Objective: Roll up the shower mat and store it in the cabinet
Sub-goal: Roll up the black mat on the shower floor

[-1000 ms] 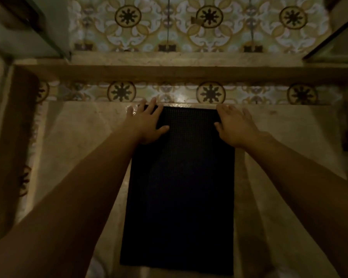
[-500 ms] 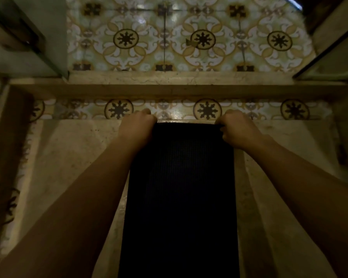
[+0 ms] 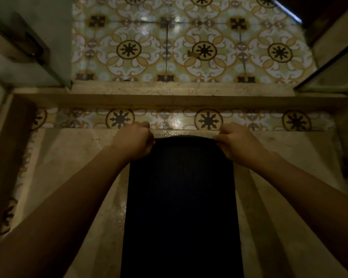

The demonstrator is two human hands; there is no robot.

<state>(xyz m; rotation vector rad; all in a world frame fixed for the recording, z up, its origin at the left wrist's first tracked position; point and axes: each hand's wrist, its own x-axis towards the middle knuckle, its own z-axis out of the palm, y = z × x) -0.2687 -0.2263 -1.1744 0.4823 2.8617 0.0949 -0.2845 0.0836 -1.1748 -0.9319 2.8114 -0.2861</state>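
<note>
A dark, finely textured shower mat (image 3: pixel 181 207) lies lengthwise on the beige stone shower floor (image 3: pixel 72 177), running from the far edge down past the bottom of the frame. My left hand (image 3: pixel 134 140) grips its far left corner and my right hand (image 3: pixel 236 140) grips its far right corner. Both hands are closed on the mat's far edge, which is lifted and bowed upward between them. No cabinet is in view.
A raised stone threshold (image 3: pixel 169 93) crosses the view beyond the mat, with patterned floor tiles (image 3: pixel 189 51) past it. Glass panels stand at the left (image 3: pixel 28 57) and right (image 3: pixel 333 73). A strip of patterned tile (image 3: pixel 169 119) borders the shower floor's far edge.
My hands went from lying flat on the mat's far corners to gripping them. The far edge has come up off the floor and now bows upward between my fists.
</note>
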